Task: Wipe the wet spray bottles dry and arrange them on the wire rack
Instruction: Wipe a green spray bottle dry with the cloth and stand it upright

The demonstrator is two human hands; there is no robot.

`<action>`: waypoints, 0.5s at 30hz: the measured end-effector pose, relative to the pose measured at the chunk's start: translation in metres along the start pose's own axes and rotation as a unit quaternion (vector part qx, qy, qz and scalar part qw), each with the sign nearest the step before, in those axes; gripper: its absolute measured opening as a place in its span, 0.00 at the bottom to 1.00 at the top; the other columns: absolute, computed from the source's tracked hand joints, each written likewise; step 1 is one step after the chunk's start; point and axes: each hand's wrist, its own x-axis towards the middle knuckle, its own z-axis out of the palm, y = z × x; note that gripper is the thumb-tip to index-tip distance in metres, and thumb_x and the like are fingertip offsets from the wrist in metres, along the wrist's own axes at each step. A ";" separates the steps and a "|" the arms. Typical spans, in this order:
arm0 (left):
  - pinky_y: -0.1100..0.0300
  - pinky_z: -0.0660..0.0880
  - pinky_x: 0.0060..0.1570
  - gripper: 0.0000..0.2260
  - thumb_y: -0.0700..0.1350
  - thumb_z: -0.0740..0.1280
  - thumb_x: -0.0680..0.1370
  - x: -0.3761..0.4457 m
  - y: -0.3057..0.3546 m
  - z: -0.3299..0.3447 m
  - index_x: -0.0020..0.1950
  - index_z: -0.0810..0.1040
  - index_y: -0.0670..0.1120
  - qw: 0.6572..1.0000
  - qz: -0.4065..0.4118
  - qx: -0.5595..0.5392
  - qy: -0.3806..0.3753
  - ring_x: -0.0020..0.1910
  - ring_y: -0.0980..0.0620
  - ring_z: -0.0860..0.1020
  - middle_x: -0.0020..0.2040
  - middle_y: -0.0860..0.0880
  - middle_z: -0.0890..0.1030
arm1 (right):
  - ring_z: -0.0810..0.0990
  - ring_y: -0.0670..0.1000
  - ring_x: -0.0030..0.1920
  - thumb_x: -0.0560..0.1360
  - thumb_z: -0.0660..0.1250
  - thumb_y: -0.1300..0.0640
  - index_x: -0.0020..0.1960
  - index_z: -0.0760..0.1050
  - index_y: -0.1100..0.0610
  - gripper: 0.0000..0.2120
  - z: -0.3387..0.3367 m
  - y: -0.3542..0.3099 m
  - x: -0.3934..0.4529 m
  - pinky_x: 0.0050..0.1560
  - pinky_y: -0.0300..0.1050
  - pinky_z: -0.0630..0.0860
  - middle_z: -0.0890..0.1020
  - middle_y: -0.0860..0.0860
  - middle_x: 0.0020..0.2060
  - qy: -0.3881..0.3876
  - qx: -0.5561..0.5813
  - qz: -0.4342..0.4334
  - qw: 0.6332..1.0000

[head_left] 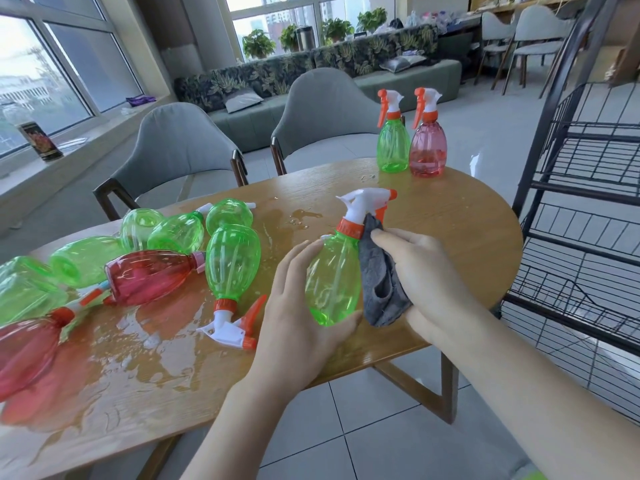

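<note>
Both forearms bare, reaching forward and up from the lower edge of the view, converging near the middle. Left hand (294, 306) turned back-up, fingers extended along one side of the green spray bottle (332, 282), thumb hooked under its base, cradling it. Right hand (426, 282) just beside, fingers curled, pinching a grey cloth (379, 289) against the bottle's side and neck.
</note>
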 end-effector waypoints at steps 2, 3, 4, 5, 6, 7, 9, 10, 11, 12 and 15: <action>0.76 0.62 0.69 0.40 0.49 0.85 0.70 0.000 0.003 -0.008 0.74 0.66 0.65 0.999 -0.014 -0.037 -0.030 0.75 0.66 0.68 0.73 0.63 0.74 | 0.76 0.54 0.39 0.78 0.69 0.55 0.42 0.75 0.58 0.10 0.001 0.001 0.002 0.42 0.48 0.69 0.75 0.57 0.37 -0.009 0.008 -0.006 1.000; 0.77 0.62 0.68 0.39 0.51 0.85 0.71 -0.001 0.004 -0.011 0.74 0.66 0.64 0.997 -0.024 -0.062 -0.048 0.75 0.68 0.69 0.72 0.67 0.74 | 0.73 0.55 0.40 0.74 0.70 0.51 0.44 0.74 0.57 0.10 0.003 -0.001 0.002 0.44 0.50 0.67 0.73 0.56 0.39 -0.020 0.010 -0.012 1.000; 0.78 0.62 0.67 0.39 0.52 0.84 0.72 -0.002 0.005 -0.013 0.76 0.66 0.62 0.994 -0.029 -0.087 -0.065 0.75 0.69 0.68 0.71 0.71 0.73 | 0.72 0.55 0.41 0.70 0.71 0.46 0.46 0.73 0.55 0.14 0.004 -0.002 0.002 0.46 0.53 0.66 0.72 0.55 0.41 -0.036 0.006 -0.021 0.999; 0.78 0.61 0.68 0.39 0.52 0.83 0.73 -0.004 0.006 -0.015 0.77 0.66 0.61 0.991 -0.029 -0.106 -0.079 0.75 0.70 0.67 0.72 0.73 0.71 | 0.73 0.56 0.42 0.68 0.73 0.41 0.46 0.74 0.55 0.19 0.004 -0.003 0.002 0.47 0.55 0.66 0.73 0.54 0.42 -0.053 -0.008 -0.032 0.998; 0.77 0.61 0.69 0.38 0.50 0.81 0.74 -0.006 0.006 -0.014 0.78 0.65 0.60 0.989 -0.021 -0.117 -0.085 0.76 0.70 0.66 0.73 0.74 0.70 | 0.75 0.57 0.43 0.66 0.75 0.36 0.45 0.75 0.58 0.26 0.004 -0.003 0.003 0.48 0.56 0.69 0.75 0.56 0.42 -0.066 -0.024 -0.044 0.997; 0.77 0.60 0.70 0.37 0.49 0.80 0.74 -0.008 0.006 -0.013 0.78 0.64 0.60 0.989 -0.011 -0.118 -0.084 0.77 0.69 0.65 0.74 0.74 0.69 | 0.79 0.59 0.43 0.65 0.76 0.33 0.46 0.77 0.63 0.32 0.005 -0.002 0.004 0.49 0.58 0.73 0.78 0.59 0.42 -0.070 -0.038 -0.052 0.995; 0.74 0.60 0.72 0.38 0.48 0.79 0.75 -0.011 0.007 -0.006 0.79 0.62 0.65 0.993 0.011 -0.095 -0.068 0.79 0.66 0.64 0.76 0.70 0.70 | 0.79 0.59 0.40 0.65 0.79 0.33 0.47 0.79 0.63 0.33 0.005 0.000 0.003 0.44 0.57 0.74 0.77 0.60 0.39 -0.055 -0.049 -0.073 0.995; 0.72 0.60 0.74 0.39 0.49 0.78 0.75 -0.014 0.008 -0.002 0.79 0.61 0.69 0.996 0.021 -0.073 -0.056 0.81 0.63 0.63 0.77 0.65 0.69 | 0.77 0.55 0.37 0.67 0.80 0.36 0.45 0.80 0.62 0.29 0.003 0.001 0.003 0.42 0.54 0.71 0.75 0.56 0.36 -0.042 -0.056 -0.086 0.994; 0.69 0.61 0.76 0.40 0.51 0.76 0.75 -0.016 0.009 0.003 0.79 0.59 0.72 0.998 0.029 -0.046 -0.044 0.82 0.60 0.62 0.79 0.59 0.68 | 0.75 0.51 0.36 0.69 0.80 0.39 0.43 0.80 0.59 0.23 0.003 0.001 0.003 0.42 0.50 0.69 0.74 0.52 0.33 -0.029 -0.063 -0.095 0.993; 0.64 0.62 0.76 0.40 0.53 0.75 0.75 -0.019 0.010 0.008 0.80 0.58 0.73 0.999 0.035 -0.012 -0.029 0.81 0.58 0.62 0.80 0.53 0.67 | 0.73 0.47 0.34 0.71 0.79 0.42 0.39 0.81 0.55 0.16 0.001 0.002 0.005 0.41 0.45 0.68 0.74 0.47 0.30 -0.022 -0.067 -0.104 0.992; 0.45 0.72 0.70 0.43 0.52 0.80 0.75 -0.027 0.013 0.022 0.82 0.59 0.67 0.992 0.064 0.109 0.018 0.73 0.42 0.69 0.77 0.43 0.66 | 0.67 0.45 0.29 0.74 0.77 0.49 0.26 0.76 0.44 0.20 0.001 0.003 0.006 0.37 0.43 0.64 0.68 0.40 0.24 -0.029 -0.081 -0.126 0.988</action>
